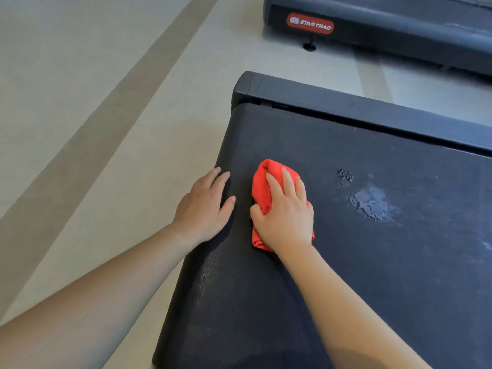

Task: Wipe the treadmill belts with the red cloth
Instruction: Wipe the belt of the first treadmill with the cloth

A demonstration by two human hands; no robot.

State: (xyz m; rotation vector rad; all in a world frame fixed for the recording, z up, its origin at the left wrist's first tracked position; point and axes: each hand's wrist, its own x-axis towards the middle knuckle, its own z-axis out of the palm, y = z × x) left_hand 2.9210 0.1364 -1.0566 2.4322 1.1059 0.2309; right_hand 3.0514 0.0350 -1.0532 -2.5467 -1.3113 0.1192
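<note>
The floor [80, 62] is smooth and pale beige, with a matte finish that takes the light softly. A broad taupe stripe [111, 123] crosses it on a diagonal, from the near left up to the far middle. A second, fainter taupe band [368, 73] shows on the right, in the strip of floor before the far machine.

At the far right stands a dark grey machine base [399, 35] with a rounded corner. Its side carries a red oval badge [310, 23] with white lettering, "STAR TRAC". Under that corner a small black round levelling foot [309, 45] rests on the floor. The light is even and diffuse, with only soft shadow below the base.
</note>
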